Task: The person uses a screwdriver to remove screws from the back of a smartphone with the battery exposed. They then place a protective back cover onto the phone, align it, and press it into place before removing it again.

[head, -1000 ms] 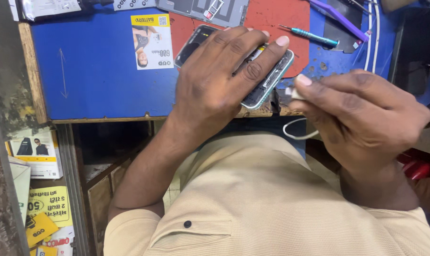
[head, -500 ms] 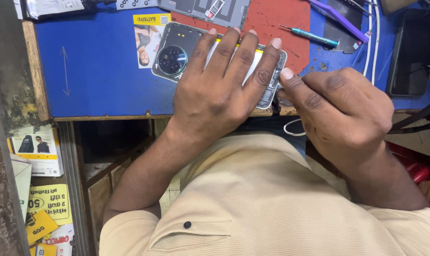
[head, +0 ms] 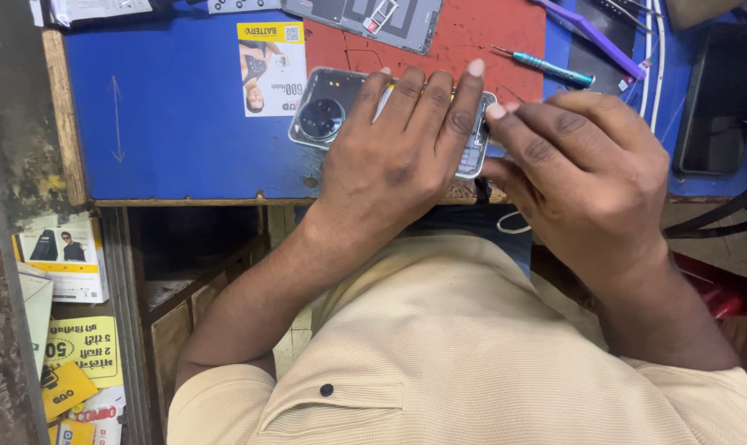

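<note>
Since 1 second ago, phone (head: pixel 324 115) turned flatter on blue surface (head: pixel 175 107), round camera ring now exposed. Left hand (head: pixel 398 156) pressing it down, fingers (head: pixel 464 103) spread. Right hand (head: pixel 579 165) at its right edge, fingers bunched; grip hidden.

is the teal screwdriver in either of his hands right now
No, the teal screwdriver lies on the red mat, above the right hand.

A yellow-and-white rectangular card (head: pixel 272 67) lies on the blue table (head: pixel 167 124). Yellow and white printed packets (head: pixel 64 321) sit stacked lower left. A dark screen (head: pixel 719 99) rests far right.
</note>
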